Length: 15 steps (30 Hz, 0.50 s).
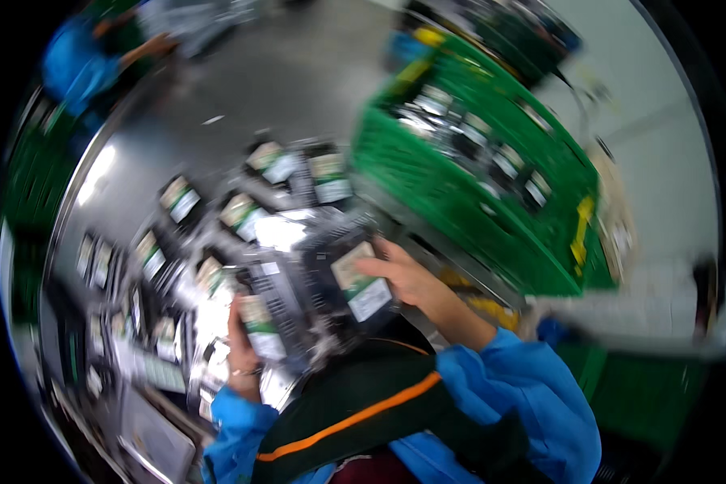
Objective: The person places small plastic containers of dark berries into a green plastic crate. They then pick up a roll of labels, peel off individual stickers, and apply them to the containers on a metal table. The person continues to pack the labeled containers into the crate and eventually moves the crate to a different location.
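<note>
My left hand is closed on the side of a black film-wrapped pack with a cream, green and white label. My right hand grips a second black pack with the same kind of label, its thumb lying across the label. Both packs are held side by side in front of my body, and clear film shows around their edges. Beyond them on the metal table lie several similar packs, among them a labelled pack and another next to the crate. Motion blur softens the contents.
A green crate with several like packs inside stands to the right, with yellow handles. The metal table has a raised left edge. At the far left a person in a blue sleeve reaches over the table. A flat device sits near left.
</note>
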Each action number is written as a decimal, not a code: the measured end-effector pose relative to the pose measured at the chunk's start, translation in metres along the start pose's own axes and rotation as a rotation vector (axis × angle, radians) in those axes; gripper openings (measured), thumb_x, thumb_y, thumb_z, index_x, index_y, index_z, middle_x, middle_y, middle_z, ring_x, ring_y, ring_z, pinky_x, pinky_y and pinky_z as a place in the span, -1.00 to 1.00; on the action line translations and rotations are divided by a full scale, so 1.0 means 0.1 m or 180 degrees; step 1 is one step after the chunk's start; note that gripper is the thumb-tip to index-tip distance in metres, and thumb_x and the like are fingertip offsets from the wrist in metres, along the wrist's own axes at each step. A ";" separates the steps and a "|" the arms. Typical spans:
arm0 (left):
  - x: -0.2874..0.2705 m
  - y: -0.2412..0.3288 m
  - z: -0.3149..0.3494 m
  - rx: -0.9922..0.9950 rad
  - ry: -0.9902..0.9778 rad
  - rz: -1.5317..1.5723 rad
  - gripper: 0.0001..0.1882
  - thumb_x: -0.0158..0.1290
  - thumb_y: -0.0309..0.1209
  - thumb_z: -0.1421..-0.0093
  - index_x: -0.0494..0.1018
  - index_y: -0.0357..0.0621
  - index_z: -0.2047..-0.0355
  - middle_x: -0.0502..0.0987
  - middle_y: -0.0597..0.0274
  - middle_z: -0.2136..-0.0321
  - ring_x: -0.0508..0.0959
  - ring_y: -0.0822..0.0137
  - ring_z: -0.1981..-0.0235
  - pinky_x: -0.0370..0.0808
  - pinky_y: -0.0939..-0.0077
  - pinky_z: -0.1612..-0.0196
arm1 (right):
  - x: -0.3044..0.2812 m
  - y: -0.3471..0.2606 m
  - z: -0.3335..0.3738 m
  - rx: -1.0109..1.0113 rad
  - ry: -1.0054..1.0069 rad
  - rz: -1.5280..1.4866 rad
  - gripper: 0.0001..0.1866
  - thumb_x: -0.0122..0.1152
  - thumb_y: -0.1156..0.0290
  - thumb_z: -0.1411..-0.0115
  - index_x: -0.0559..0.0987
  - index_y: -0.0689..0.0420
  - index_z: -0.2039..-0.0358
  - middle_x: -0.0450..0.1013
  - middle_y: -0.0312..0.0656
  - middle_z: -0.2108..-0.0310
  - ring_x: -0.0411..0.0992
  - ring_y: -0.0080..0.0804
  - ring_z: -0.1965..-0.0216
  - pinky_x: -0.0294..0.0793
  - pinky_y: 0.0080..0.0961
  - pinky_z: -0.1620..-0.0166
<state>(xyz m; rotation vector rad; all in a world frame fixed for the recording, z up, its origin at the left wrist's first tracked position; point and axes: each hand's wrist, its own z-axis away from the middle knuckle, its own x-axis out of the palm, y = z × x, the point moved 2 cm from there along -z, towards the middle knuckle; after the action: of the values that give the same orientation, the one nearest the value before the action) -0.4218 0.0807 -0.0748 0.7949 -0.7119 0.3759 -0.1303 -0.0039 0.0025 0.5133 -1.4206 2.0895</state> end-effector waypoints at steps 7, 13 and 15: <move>3.61 0.07 -0.42 0.0223 -0.1385 -0.1296 -0.56 -0.05 -0.12 -0.17 0.34 -0.15 0.06 0.50 0.10 0.24 0.54 0.31 0.30 0.54 0.41 0.23 | -0.72 -2.15 0.60 -0.1633 0.0027 -0.0397 -0.70 -0.02 0.14 -0.19 0.41 0.09 0.22 0.44 -0.25 0.44 0.45 -0.43 0.47 0.49 -0.43 0.38; 4.42 -1.11 -1.59 -0.1363 -0.2118 -0.1930 -0.57 -0.06 -0.07 -0.17 0.39 -0.16 0.15 0.53 0.20 0.31 0.55 0.37 0.39 0.54 0.49 0.32 | -2.26 -2.34 0.69 -0.1013 0.1223 -0.0427 -0.52 0.07 0.02 -0.11 0.39 0.09 0.08 0.45 -0.20 0.24 0.45 -0.32 0.24 0.45 -0.28 0.14; 4.32 -1.49 -1.74 -0.1833 -0.1761 -0.2260 -0.57 -0.01 -0.09 -0.15 0.40 -0.21 0.16 0.53 0.20 0.32 0.55 0.38 0.40 0.54 0.50 0.32 | -2.69 -1.90 0.88 -0.0463 0.1113 -0.0947 -0.50 0.13 0.05 -0.08 0.37 0.07 0.04 0.43 -0.18 0.18 0.44 -0.33 0.17 0.42 -0.27 0.07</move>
<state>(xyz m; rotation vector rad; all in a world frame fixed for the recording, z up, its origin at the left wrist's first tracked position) 0.0429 0.1356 0.0672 0.5434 -0.9311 -0.6951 0.1985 -0.0932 0.0116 0.2647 -1.1992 1.7247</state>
